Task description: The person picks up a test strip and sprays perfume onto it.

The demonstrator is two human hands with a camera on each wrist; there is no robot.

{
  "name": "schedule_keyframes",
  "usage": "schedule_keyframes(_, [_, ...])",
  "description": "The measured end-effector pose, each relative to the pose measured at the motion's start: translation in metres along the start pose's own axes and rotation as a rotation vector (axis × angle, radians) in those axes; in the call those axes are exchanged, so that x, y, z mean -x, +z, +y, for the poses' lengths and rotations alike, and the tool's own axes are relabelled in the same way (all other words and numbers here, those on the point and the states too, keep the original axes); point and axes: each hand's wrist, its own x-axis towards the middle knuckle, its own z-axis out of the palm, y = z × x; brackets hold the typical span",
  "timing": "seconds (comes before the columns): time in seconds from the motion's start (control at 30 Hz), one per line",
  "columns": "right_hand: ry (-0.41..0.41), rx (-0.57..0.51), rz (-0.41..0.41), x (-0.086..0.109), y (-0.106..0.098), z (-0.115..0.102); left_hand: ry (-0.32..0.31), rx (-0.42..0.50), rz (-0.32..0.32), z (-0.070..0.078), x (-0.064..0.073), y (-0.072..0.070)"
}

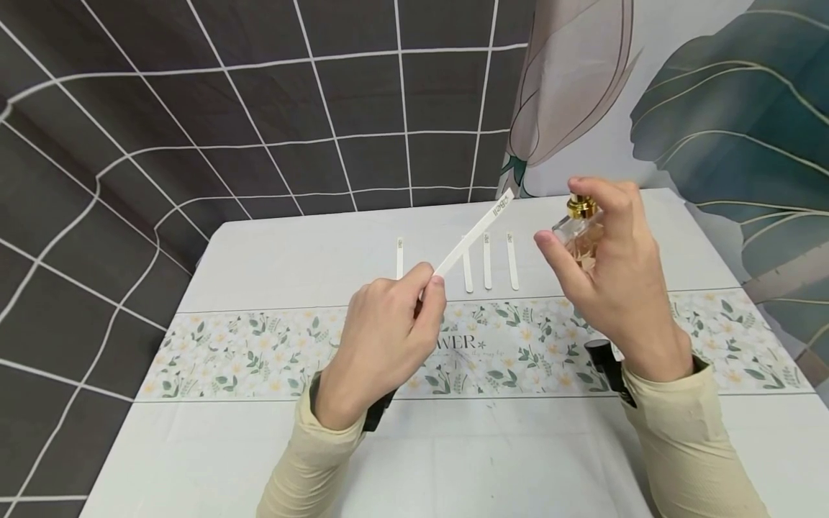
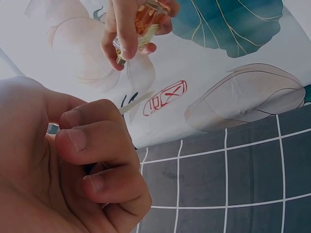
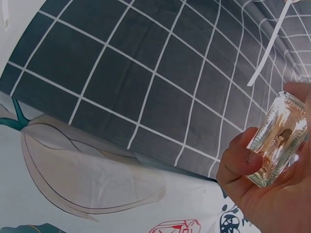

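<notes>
My left hand [image 1: 388, 327] pinches a white perfume test strip [image 1: 471, 236] between thumb and forefinger. The strip slants up to the right, and its far end has printed lettering. My right hand [image 1: 624, 277] holds a clear glass perfume bottle [image 1: 570, 229] with pale amber liquid, its forefinger on the gold spray top [image 1: 581, 207]. A gap separates bottle and strip in the head view. From the right wrist, the bottle [image 3: 277, 141] shows its flat glass side, with fingers wrapped about it. In the left wrist view the other fingers of my left hand [image 2: 102, 150] are curled.
Several more white test strips [image 1: 487, 262] lie spaced apart at the back of the white table [image 1: 272, 266]. A printed floral band [image 1: 259, 352] crosses the table. Behind stand a dark gridded cloth [image 1: 363, 93] and a leaf-patterned curtain [image 1: 732, 137].
</notes>
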Motion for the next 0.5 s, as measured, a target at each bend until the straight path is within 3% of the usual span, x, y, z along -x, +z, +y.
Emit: schedule_keyframes(0.5, [-0.003,0.021,-0.017,0.0005,-0.001,-0.0001,0.004,-0.008,0.007,-0.0006,0.0001,-0.0001])
